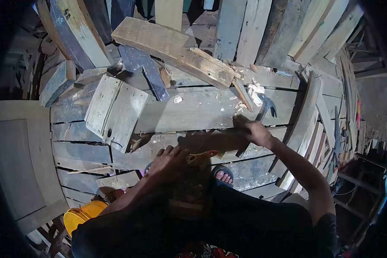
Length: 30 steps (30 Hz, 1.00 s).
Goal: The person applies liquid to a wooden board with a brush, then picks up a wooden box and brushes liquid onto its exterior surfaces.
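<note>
My right hand (pixel 259 134) is closed around the handle of a claw hammer (pixel 267 107). The hammer's dark metal head points away from me, and its handle end shows below my fist. My left hand (pixel 170 160) is low in front of my body, its fingers bent. Against its right side is a tool with a yellow-orange handle (pixel 202 156) and a red end; its other end is hidden, and I cannot make out its kind. Dark shadow covers the wood (pixel 187 204) between my legs.
Pale wood chips (pixel 256 91) lie on the plank floor (pixel 180 116) by a thick beam (pixel 172 49). A two-board wooden piece (pixel 116 109) stands at left, a yellow bucket (pixel 84 215) at lower left. Planks (pixel 303 116) lean at right. My sandalled foot (pixel 223 175) shows.
</note>
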Motion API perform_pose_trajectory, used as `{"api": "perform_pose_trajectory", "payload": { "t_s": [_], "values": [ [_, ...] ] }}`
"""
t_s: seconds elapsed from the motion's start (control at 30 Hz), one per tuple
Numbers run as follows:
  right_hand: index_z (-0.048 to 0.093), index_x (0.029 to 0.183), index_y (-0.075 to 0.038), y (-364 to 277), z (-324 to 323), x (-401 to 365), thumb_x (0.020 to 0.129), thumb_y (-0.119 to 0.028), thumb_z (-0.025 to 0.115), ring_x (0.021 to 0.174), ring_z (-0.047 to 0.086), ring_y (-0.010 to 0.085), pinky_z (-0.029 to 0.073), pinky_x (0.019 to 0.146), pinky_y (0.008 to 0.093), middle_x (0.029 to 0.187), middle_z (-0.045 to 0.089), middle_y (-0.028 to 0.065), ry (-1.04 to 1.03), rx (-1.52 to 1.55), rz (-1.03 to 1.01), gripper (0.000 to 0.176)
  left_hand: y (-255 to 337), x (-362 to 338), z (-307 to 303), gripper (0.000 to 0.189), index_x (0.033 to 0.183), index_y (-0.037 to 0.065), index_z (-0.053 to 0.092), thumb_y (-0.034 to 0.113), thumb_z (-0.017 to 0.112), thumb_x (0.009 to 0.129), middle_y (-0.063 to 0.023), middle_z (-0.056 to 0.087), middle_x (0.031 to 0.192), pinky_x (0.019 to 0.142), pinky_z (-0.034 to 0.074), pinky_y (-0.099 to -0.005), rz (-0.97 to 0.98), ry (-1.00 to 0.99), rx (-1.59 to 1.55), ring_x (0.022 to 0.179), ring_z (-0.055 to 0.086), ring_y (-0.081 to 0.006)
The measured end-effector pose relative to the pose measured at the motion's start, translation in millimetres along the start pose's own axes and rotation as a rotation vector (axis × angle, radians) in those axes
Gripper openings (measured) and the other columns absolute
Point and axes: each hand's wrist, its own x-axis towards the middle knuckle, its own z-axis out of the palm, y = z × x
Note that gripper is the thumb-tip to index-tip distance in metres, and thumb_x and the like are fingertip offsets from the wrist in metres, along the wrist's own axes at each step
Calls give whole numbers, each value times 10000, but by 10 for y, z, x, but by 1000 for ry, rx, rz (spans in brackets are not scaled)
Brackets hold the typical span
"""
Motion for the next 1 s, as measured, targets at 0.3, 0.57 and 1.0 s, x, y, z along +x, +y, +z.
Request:
{"api": "perform_pose_trajectory", "payload": {
  "t_s": [0.3,0.57,1.0],
  "values": [
    [603,1368,-42,34,32,75,835,-41,745,1020,738,411,593,876,484,1037,750,221,173,187,-22,551,3,-3,13,738,1485,141,554,281,856,826,-150,597,1406,1117,465,-545,-8,4,14,1332,551,-373],
    [683,1270,-56,13,-26,133,888,-79,687,1171,669,401,551,1011,489,1215,707,177,4,-118,-160,382,4,-9,-13,772,1504,134,546,214,855,801,-148,582,1415,1133,452,-536,-20,-3,56,1347,538,-375],
    [397,1578,-33,-62,-130,581,891,-168,751,1455,445,465,488,1150,468,1598,383,226,136,-349,11,785,-147,136,-433,812,1461,130,525,92,856,720,-141,591,1369,1087,493,-519,29,166,199,1312,560,-390]
  ]
}}
